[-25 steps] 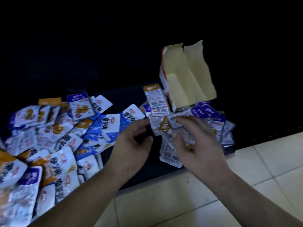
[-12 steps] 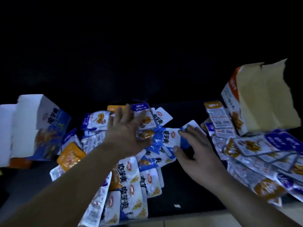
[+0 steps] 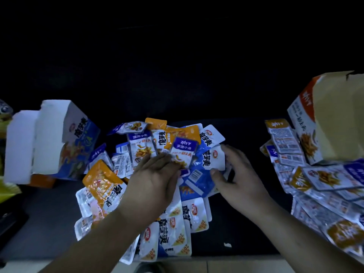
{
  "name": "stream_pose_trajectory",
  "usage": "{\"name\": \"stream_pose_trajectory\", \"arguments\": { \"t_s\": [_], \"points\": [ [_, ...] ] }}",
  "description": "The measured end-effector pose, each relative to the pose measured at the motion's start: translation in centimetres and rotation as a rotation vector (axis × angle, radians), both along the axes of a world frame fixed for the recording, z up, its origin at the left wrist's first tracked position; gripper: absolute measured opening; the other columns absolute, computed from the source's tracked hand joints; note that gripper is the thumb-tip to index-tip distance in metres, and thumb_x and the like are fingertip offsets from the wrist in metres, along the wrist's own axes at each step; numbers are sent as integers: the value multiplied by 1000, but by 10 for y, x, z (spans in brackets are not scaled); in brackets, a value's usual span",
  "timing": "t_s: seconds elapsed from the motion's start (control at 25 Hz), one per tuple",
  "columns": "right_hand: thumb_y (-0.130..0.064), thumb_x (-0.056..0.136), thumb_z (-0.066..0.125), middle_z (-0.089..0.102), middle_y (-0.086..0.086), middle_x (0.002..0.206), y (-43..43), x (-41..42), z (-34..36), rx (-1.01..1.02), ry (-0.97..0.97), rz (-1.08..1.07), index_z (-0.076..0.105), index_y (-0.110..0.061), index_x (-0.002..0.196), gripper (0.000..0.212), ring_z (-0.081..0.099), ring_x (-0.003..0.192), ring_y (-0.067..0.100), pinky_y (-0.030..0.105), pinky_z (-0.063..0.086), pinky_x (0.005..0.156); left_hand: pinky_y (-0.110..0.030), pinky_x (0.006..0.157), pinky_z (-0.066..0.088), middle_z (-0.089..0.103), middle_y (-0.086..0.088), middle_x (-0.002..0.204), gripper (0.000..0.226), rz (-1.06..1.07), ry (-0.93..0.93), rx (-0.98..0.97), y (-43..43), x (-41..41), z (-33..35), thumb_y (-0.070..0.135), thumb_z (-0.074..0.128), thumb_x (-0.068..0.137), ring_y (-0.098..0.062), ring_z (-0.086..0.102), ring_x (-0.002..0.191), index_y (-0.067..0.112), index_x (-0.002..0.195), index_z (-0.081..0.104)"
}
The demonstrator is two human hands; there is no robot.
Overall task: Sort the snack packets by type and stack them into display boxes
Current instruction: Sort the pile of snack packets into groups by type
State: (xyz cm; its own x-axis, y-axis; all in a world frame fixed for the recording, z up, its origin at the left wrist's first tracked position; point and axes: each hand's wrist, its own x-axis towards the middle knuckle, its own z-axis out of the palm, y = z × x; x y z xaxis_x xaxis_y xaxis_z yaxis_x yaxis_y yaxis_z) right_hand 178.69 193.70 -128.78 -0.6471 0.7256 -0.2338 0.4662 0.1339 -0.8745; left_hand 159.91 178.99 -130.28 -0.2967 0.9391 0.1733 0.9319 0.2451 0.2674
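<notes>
A heap of snack packets point(image 3: 173, 219) lies on a dark mat: blue-and-white, orange, and purple-topped ones. My left hand point(image 3: 155, 180) lies over the heap's middle, its fingertips tucked at the lower edge of a raised purple-topped packet point(image 3: 184, 149), which it pinches. My right hand point(image 3: 238, 174) holds a blue-and-white packet point(image 3: 206, 160) between thumb and fingers at the heap's right edge. An open blue-and-white display box point(image 3: 78, 138) stands at the left. An open orange-and-white display box point(image 3: 303, 119) stands at the right, behind a second pile of packets point(image 3: 325, 184).
The dark mat point(image 3: 49, 223) ends at pale floor tiles point(image 3: 216, 266) along the bottom. A small white scrap point(image 3: 227, 244) lies on the mat. Yellow items point(image 3: 7, 190) show at the far left edge. Everything behind the boxes is dark.
My view swung left from the right pile to the middle heap. Both hands moved onto that heap. The left hand took up a purple-topped packet and the right closed on a blue-and-white one.
</notes>
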Motion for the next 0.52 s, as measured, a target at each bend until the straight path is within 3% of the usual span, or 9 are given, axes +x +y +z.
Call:
{"name": "stream_pose_trajectory", "arguments": {
  "t_s": [0.12,0.16,0.24,0.32,0.36,0.44,0.52],
  "points": [
    [-41,96,64,55,-19,123,0,2,8,72,72,-160,59,-36,133,38,57,109,-9,0,45,76,-53,113,44,70,-1,133,33,71,-129,165,-2,25,6,30,52,104,-23,62,129,22,128,72],
    [-41,96,65,63,-15,116,-2,1,11,-25,109,-178,60,-38,131,35,63,101,-4,4,49,75,-50,110,46,69,2,133,31,55,-172,189,1,39,9,28,56,103,-20,63,127,24,129,72],
    [-30,96,69,75,-6,105,-7,-7,17,-325,174,-178,59,-42,129,36,73,90,4,21,60,77,-43,102,51,68,5,133,30,-46,-270,191,5,60,16,27,60,102,-16,62,125,26,131,71],
    [-10,97,67,76,-5,105,-7,-10,13,-361,131,-190,60,-43,124,43,74,89,4,27,63,75,-37,98,54,67,5,134,29,-138,-394,214,2,62,23,25,63,99,-12,62,124,24,127,73],
    [-3,97,64,76,-8,103,-8,-10,13,-345,111,-198,60,-44,121,48,73,87,0,22,61,70,-37,96,56,67,2,133,29,-121,-393,255,0,51,25,21,64,97,-13,62,124,21,124,74],
    [-3,100,60,75,-11,97,-9,-8,11,-305,81,-198,53,-50,123,53,72,86,-2,15,57,67,-49,106,50,58,-10,145,37,79,-177,262,2,12,26,26,62,96,-25,54,135,18,131,69],
    [-7,102,59,76,-15,96,-13,-6,9,-253,67,-164,51,-51,129,52,70,88,-4,8,52,67,-63,122,23,25,-16,167,67,335,1,-37,12,-34,28,57,51,95,-39,20,155,29,156,42]
  ]
}}
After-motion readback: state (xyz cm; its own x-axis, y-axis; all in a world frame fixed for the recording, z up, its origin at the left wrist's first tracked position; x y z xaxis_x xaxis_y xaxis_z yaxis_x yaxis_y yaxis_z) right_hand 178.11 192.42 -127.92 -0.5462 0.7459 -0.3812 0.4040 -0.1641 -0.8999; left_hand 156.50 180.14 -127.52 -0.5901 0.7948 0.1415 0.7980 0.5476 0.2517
